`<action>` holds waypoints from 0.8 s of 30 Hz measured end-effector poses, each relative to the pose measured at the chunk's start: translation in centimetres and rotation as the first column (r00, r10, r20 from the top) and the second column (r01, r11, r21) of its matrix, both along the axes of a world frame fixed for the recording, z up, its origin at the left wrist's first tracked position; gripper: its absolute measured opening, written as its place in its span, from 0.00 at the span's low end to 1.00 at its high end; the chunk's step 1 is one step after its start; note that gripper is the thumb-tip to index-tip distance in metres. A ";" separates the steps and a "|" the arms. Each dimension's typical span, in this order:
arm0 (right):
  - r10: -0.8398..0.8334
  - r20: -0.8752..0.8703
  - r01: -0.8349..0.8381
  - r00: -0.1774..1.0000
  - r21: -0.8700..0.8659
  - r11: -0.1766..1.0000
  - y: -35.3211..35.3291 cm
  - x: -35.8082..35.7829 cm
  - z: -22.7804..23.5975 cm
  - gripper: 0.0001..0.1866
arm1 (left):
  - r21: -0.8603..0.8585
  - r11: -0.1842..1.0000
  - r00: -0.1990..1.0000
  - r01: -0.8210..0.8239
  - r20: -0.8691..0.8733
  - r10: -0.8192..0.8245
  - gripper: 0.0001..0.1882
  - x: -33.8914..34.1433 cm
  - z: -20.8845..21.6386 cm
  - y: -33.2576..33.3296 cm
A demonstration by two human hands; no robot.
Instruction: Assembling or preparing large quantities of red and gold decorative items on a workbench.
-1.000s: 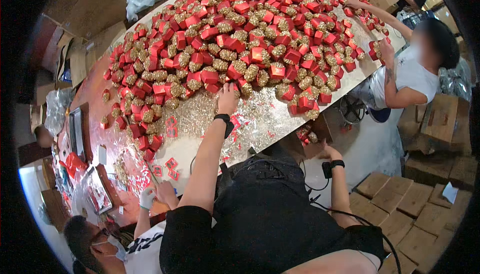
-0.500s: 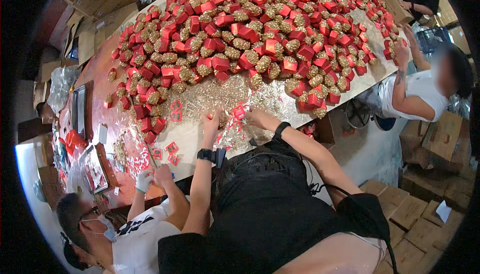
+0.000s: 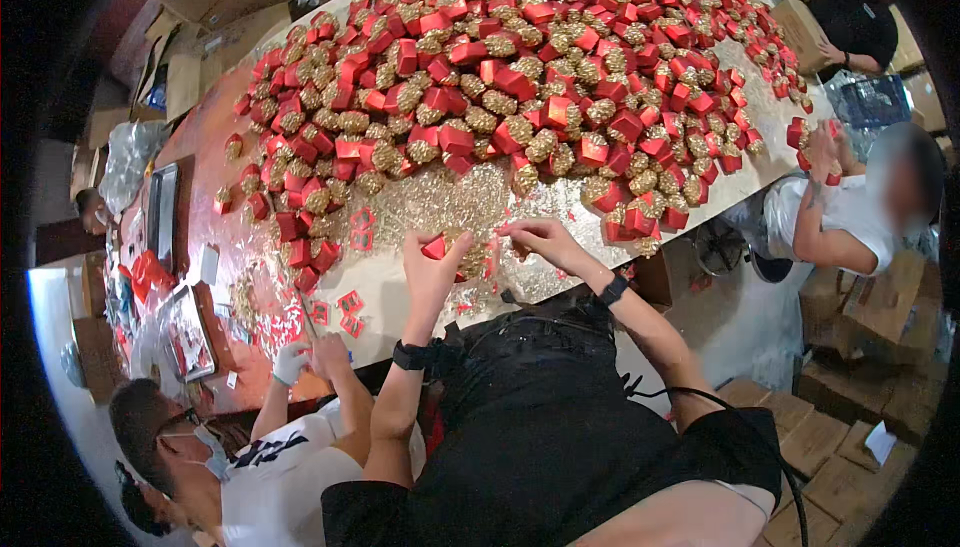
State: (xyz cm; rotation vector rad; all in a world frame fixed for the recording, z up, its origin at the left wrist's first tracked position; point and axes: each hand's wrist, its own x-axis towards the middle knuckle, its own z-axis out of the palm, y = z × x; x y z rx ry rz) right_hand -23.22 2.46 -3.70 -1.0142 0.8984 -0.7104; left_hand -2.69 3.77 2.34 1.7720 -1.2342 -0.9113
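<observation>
My left hand (image 3: 430,272) is closed around a small red box-shaped ornament (image 3: 434,247), with gold showing near the thumb. A short gap to its right, my right hand (image 3: 548,245) has thumb and forefinger pinched together at the tips. Whatever lies in that pinch is too small to make out. Both hands hover over the near edge of the table (image 3: 400,205), where gold flakes and red scraps are strewn. Just beyond them spreads a big heap of red-and-gold ornaments (image 3: 500,102), each a red faceted base with a rough gold top.
Flat red cut-out pieces (image 3: 350,301) lie left of my hands. A masked person (image 3: 200,447) works at the near left, one hand gloved. Another person (image 3: 830,207) handles ornaments at the right. Cardboard boxes (image 3: 810,427) stack at lower right; a dark tray (image 3: 163,209) sits far left.
The flat red piece between my hands no longer shows there; a red-and-gold ornament is now in my left hand. My right hand has shifted slightly right, its fingertips now pinched.
</observation>
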 end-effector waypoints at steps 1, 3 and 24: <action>-0.050 0.056 0.055 0.997 -0.086 0.995 0.1 -0.2 1.4 0.13 | -0.004 1.000 1.000 0.013 -0.004 -0.013 0.24 -0.3 0.0 -0.4; -0.152 0.037 0.155 0.988 -0.084 0.984 0.6 -0.2 4.7 0.12 | -0.097 0.993 0.998 0.062 0.000 -0.063 0.24 -1.1 0.3 -1.2; -0.486 0.073 0.487 0.871 -0.249 0.837 1.5 -0.2 7.2 0.08 | -0.235 0.949 0.965 0.211 -0.106 -0.241 0.20 -5.1 3.6 -2.7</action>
